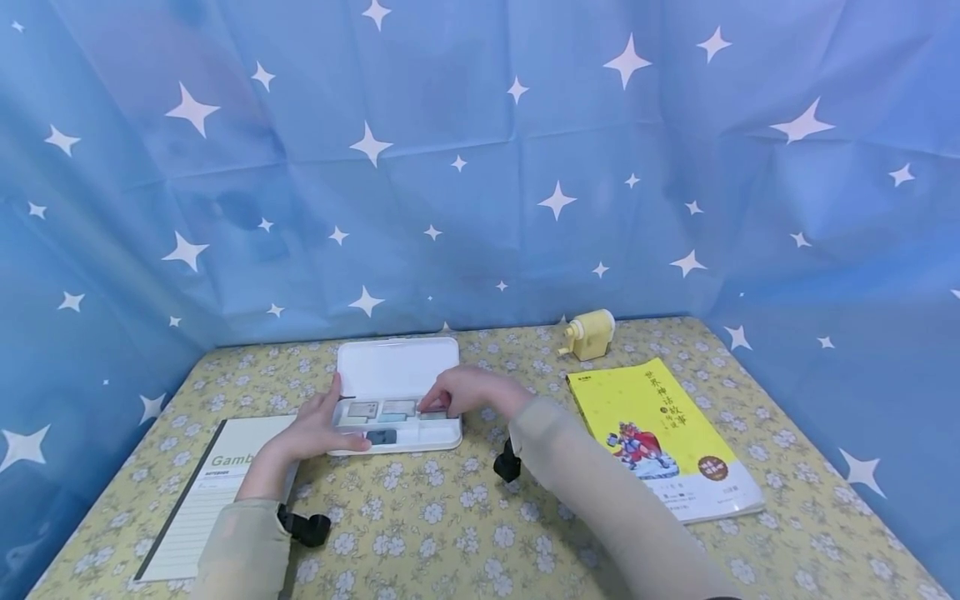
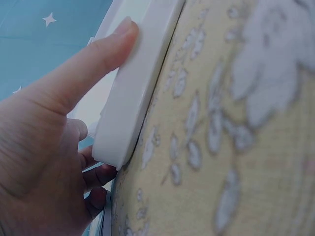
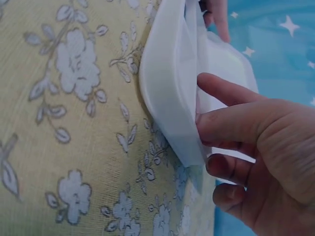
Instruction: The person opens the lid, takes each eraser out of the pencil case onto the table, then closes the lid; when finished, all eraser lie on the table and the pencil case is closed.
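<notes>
A white hinged case (image 1: pixel 409 437) lies on the table with its lid (image 1: pixel 397 367) raised toward the back. Small grey-and-pale rectangular pieces (image 1: pixel 363 409) sit in its back compartments, and a dark grey piece (image 1: pixel 381 437) lies in the front one. My left hand (image 1: pixel 318 423) grips the case's left end, thumb (image 2: pixel 115 44) over the front wall and fingers round the end. At the right back compartment my right hand (image 1: pixel 468 390) pinches a small pale-and-grey piece (image 1: pixel 432 412) with thumb and index finger. The case's rim hides these fingertips in the right wrist view.
A notebook (image 1: pixel 202 508) lies at the left, partly under my left forearm. On the right is a yellow book (image 1: pixel 652 417), with a yellow crank-handled pencil sharpener (image 1: pixel 591 335) behind it. A blue star-patterned curtain (image 1: pixel 480 192) hangs along the table's back edge.
</notes>
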The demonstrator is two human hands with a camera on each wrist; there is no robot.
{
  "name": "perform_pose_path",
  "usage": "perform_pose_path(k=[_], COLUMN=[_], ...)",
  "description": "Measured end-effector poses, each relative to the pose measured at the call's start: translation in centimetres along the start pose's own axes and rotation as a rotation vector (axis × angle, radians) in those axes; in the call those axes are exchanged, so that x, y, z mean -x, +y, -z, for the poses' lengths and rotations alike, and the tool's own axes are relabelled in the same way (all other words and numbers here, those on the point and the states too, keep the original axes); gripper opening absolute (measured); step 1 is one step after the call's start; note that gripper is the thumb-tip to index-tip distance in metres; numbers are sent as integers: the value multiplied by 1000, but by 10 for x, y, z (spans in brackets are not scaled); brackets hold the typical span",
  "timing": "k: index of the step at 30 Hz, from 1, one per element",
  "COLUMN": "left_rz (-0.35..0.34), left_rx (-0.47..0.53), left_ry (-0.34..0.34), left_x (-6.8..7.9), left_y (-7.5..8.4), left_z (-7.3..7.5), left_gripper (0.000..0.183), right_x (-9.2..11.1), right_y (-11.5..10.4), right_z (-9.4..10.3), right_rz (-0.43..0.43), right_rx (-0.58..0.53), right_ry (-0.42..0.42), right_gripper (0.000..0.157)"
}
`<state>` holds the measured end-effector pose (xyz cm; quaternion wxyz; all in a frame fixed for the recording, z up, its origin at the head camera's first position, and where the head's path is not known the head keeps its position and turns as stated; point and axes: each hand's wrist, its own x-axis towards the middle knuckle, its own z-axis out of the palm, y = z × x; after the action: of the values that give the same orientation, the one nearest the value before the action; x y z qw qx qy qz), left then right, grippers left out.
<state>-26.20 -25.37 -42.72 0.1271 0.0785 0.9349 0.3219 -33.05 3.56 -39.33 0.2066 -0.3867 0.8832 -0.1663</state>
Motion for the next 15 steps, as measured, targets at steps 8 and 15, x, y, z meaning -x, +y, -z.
perform_pose_path(k=[8, 15], left_rz=[-11, -13], left_rx=[-4, 1], left_ry=[5, 12], left_x=[-1, 0], left_y=[-1, 0], left_z=[-1, -1], left_gripper=[134, 134], right_x=[-2, -4], right_y=[0, -1], right_z=[-2, -2], right_rz=[-1, 15], right_rx=[20, 10], right_ry=[-19, -31], right_gripper=[60, 62])
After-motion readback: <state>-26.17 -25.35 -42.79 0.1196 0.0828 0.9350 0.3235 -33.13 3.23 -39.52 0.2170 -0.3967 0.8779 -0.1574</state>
